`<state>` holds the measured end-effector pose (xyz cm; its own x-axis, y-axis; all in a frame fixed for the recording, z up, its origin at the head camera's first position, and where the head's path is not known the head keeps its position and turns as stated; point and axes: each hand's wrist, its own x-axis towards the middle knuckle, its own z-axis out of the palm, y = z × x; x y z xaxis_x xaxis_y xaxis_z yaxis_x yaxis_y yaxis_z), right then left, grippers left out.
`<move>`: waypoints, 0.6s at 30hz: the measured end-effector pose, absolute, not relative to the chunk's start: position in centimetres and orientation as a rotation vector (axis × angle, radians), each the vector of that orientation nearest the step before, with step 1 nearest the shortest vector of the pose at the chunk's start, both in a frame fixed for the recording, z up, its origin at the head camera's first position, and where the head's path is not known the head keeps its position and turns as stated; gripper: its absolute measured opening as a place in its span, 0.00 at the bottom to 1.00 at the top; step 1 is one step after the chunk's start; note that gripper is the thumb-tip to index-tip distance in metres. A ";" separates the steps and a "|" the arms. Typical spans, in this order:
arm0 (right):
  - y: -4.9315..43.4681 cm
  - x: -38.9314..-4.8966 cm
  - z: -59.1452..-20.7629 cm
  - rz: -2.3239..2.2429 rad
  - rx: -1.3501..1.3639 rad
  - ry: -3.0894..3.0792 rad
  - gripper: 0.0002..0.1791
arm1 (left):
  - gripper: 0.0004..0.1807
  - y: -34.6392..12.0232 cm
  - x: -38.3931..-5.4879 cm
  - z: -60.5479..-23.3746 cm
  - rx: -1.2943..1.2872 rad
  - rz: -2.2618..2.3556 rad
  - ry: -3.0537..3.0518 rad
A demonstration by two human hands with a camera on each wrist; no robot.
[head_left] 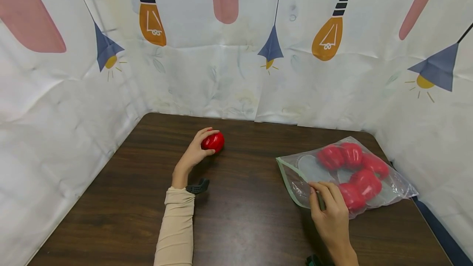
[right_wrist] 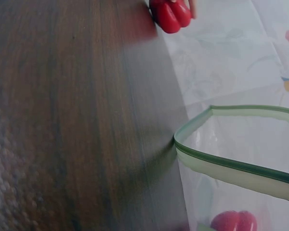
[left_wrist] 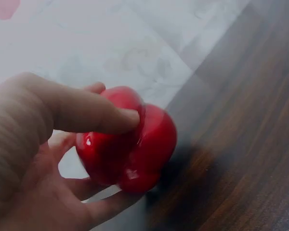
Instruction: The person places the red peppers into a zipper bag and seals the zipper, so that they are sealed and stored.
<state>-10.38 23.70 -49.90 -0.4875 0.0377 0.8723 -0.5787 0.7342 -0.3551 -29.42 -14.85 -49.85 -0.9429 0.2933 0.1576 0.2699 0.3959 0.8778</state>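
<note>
My left hand (head_left: 193, 154) grips a glossy red bell pepper (head_left: 217, 142) near the far side of the table. The left wrist view shows the thumb across the lobed pepper (left_wrist: 156, 139) and the other fingers around its far side. At the right, my right hand (head_left: 331, 213) pinches the near edge of a clear zip bag (head_left: 308, 166) with a green seal strip. Its mouth stands parted, as the green strip (right_wrist: 241, 166) in the right wrist view shows. Several red bell peppers (head_left: 366, 184) lie inside the bag. My right hand is out of sight in that wrist view.
The dark wooden table (head_left: 244, 200) spans the space under both hands. A white cloth (head_left: 229, 81) printed with lamps and bulbs hangs behind it and along both sides. The bag's far corner reaches over the table's right edge.
</note>
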 end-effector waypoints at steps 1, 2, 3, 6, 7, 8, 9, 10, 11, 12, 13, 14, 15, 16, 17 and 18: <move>23.7 -10.4 -49.9 0.789 0.413 -1.953 0.13 | 0.36 -15.0 -29.4 -49.9 0.514 1.652 2.584; 23.7 -10.4 -49.9 0.791 0.413 -1.954 0.13 | 0.36 -15.1 -29.4 -49.9 0.504 1.669 2.563; 23.7 -10.4 -49.9 0.792 0.412 -1.955 0.14 | 0.36 -15.2 -29.4 -49.9 0.497 1.682 2.542; 23.8 -10.4 -50.0 0.794 0.410 -1.959 0.14 | 0.37 -15.3 -29.2 -49.9 0.456 1.710 2.484; 23.8 -10.4 -50.0 0.794 0.409 -1.961 0.14 | 0.37 -15.3 -29.2 -49.9 0.442 1.714 2.469; 23.8 -10.4 -50.0 0.794 0.409 -1.963 0.14 | 0.37 -15.3 -29.2 -49.9 0.435 1.715 2.453; 23.8 -10.4 -50.0 0.794 0.410 -1.964 0.14 | 0.38 -15.2 -29.1 -49.9 0.425 1.718 2.436; 23.8 -10.4 -50.0 0.796 0.411 -1.964 0.14 | 0.38 -15.2 -29.0 -49.8 0.418 1.719 2.421; 23.8 -10.3 -50.1 0.797 0.411 -1.964 0.13 | 0.39 -15.1 -28.9 -49.6 0.417 1.725 2.402; 23.8 -10.3 -50.1 0.798 0.412 -1.967 0.13 | 0.39 -15.0 -28.9 -49.5 0.430 1.721 2.393; 23.8 -10.3 -50.1 0.800 0.412 -1.969 0.13 | 0.39 -14.8 -28.9 -49.4 0.447 1.722 2.384; 23.8 -10.3 -50.1 0.801 0.411 -1.970 0.13 | 0.40 -14.7 -28.8 -49.2 0.465 1.721 2.376; 23.8 -10.3 -50.1 0.804 0.412 -1.971 0.13 | 0.40 -14.5 -28.8 -49.0 0.478 1.727 2.367; 23.8 -10.2 -50.2 0.806 0.411 -1.972 0.13 | 0.40 -14.3 -28.8 -48.7 0.499 1.729 2.360; 23.9 -10.2 -50.2 0.806 0.411 -1.976 0.13 | 0.40 -14.1 -28.8 -48.4 0.524 1.730 2.358; 23.9 -10.2 -50.2 0.807 0.411 -1.978 0.13 | 0.40 -13.8 -28.7 -48.0 0.549 1.729 2.359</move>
